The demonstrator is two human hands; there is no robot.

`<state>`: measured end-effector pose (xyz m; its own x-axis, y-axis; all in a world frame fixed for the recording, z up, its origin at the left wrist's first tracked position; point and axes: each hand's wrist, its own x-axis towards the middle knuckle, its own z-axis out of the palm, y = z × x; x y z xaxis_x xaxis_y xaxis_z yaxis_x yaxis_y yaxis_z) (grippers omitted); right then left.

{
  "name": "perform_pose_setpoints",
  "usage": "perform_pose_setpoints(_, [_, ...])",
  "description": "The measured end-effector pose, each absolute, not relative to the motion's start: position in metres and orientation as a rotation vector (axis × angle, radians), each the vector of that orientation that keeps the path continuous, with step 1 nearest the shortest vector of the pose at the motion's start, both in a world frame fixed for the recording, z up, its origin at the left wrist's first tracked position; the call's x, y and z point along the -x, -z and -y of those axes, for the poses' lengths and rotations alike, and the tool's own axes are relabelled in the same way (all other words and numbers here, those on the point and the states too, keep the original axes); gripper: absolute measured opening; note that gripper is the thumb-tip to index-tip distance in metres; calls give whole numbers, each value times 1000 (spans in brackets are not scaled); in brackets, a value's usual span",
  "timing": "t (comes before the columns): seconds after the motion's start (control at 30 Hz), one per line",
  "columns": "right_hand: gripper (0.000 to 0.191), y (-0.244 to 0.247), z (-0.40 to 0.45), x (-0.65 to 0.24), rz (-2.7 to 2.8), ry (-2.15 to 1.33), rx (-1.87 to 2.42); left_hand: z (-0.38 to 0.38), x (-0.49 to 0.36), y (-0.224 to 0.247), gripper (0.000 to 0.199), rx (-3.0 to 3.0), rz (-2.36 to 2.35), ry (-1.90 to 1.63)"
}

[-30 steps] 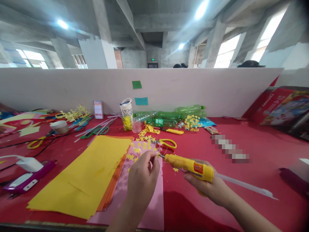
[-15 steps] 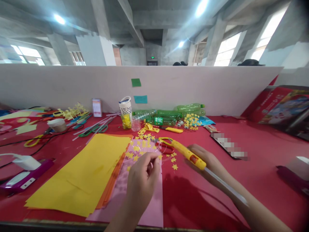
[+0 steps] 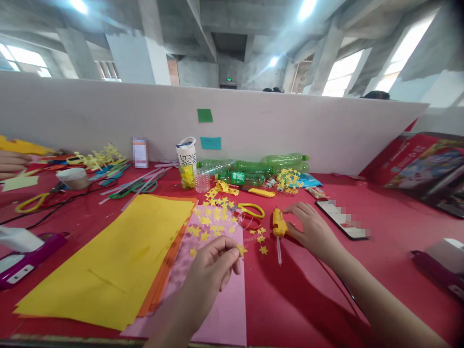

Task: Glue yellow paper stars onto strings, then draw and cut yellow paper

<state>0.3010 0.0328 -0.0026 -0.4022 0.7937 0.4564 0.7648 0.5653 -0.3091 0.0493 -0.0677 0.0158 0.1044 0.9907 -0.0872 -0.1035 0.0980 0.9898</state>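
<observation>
My left hand (image 3: 215, 270) pinches a small yellow paper star (image 3: 241, 250) between thumb and fingertips, above the pink paper sheet (image 3: 224, 314). The yellow hot glue gun (image 3: 279, 223) lies on the red table, its clear glue stick pointing toward me. Beside it on the right, my right hand (image 3: 308, 224) has its fingers apart; whether the thumb still touches the gun I cannot tell. Several loose yellow stars (image 3: 205, 221) are scattered over the pink sheet and the table. Scissors with yellow and red handles (image 3: 251, 211) rest just left of the gun.
Stacked yellow sheets (image 3: 101, 261) cover the left front. Green plastic bottles (image 3: 250, 169) line the partition, near a patterned cup (image 3: 186, 157) and a yellow cutter (image 3: 261, 193). A phone (image 3: 342, 221) lies right. At far left is another person's hand (image 3: 12, 164).
The glue gun has come down from my right hand onto the table, and that hand's fingers have opened. My left hand has turned, showing the star. Another person's hand has appeared at far left.
</observation>
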Motion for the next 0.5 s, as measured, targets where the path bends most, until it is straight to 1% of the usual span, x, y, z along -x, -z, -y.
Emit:
perform_pose_setpoints(0.03, [13,-7,-21,-289,2225,-157,1134,67,-50,-16,18,-1074,-1072,-1107])
perform_pose_setpoints(0.07, [12,-16,-9,-276,2256,-291,1028,67,-50,-16,17,-1043,-1047,-1091])
perform_pose_setpoints(0.13, [14,-29,13,-251,2308,-476,845,67,-51,-14,15,-978,-993,-1046])
perform_pose_setpoints(0.2, [14,-34,27,-234,2299,-586,767,69,-50,-13,13,-912,-938,-1006])
perform_pose_setpoints(0.33, [7,-29,31,-222,2255,-676,721,74,-47,-9,11,-802,-851,-967])
perform_pose_setpoints(0.5, [7,-23,27,-223,2297,-688,651,72,-44,-7,8,-729,-835,-924])
